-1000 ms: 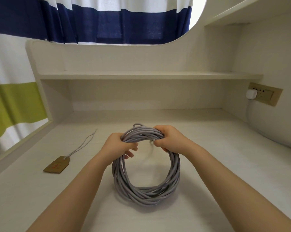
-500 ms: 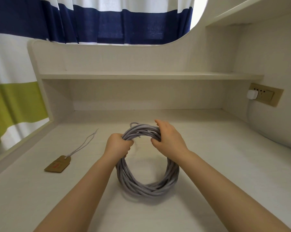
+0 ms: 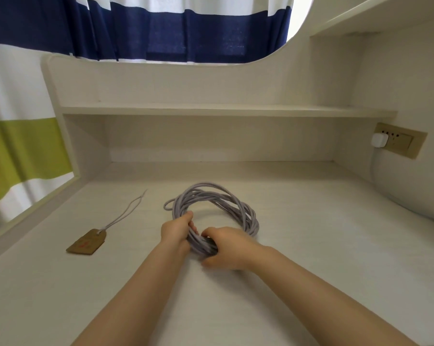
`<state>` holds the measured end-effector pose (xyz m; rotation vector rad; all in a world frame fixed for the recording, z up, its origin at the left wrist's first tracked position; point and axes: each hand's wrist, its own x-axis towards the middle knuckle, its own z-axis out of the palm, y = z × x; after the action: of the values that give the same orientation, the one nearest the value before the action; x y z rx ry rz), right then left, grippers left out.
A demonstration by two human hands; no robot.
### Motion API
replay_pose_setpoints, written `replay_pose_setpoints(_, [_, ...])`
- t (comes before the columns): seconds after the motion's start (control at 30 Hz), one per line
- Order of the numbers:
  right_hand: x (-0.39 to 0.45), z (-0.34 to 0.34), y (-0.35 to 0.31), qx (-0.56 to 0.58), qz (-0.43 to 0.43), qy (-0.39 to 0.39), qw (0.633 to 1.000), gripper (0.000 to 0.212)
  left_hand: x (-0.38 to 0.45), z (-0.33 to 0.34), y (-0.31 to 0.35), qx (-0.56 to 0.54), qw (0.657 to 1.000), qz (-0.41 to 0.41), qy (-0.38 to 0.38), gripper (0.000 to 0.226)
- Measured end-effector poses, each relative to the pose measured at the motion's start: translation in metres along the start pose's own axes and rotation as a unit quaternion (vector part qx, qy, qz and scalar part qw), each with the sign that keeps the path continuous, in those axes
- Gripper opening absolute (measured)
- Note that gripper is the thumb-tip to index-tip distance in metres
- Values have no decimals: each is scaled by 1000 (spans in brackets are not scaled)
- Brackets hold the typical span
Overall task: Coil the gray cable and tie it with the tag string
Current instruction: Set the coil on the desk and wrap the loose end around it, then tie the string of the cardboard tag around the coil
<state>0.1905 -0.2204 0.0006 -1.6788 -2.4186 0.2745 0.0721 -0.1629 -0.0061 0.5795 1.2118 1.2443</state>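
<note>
The cable (image 3: 212,213) lies as a finished coil flat on the desk (image 3: 310,245), its ring stretching away from the person, with one loose loop sticking out at the far left. Both hands meet at the near edge of the ring. The left hand (image 3: 177,232) curls its fingers round the bundle on the near-left side, thumb toward the inside of the ring. The right hand (image 3: 227,248) clamps the same bundle just beside it, fingers wrapped over the strands and the thumb low against the desk. So each hand is closed on the cable, and the two grips almost touch.

The tag (image 3: 86,242) lies flat to the left of the coil, well apart from it, with its string (image 3: 126,216) running away from the card toward the far side of the desk. The string's long axis points up and slightly right, its free looped end nearer the coil's far-left edge than the card is.

The coming move turns on that side relation: the tag lies to the left of both grips, so the left hand is the nearer one. A sensible judgement is that the right hand should keep the strands pinched together while the left lets go and reaches out leftward for the string. The risk is that the stiff turns spring apart once only one hand holds them.
</note>
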Motion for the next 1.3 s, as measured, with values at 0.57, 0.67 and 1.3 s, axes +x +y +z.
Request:
replay_pose_setpoints(0.57, [4, -18, 35, -127, -19, -34, 991, 30, -3, -20, 3, 577, 760, 298, -7, 58])
replay_pose_setpoints(0.67, [6, -17, 40, -158, -26, -21, 987, 33, -4, -22, 0, 656, 623, 396, -156, 58])
replay_pose_setpoints(1.3, [7, -19, 34, -87, 46, -87, 991, 66, -17, -34, -1, 612, 609, 443, -244, 55])
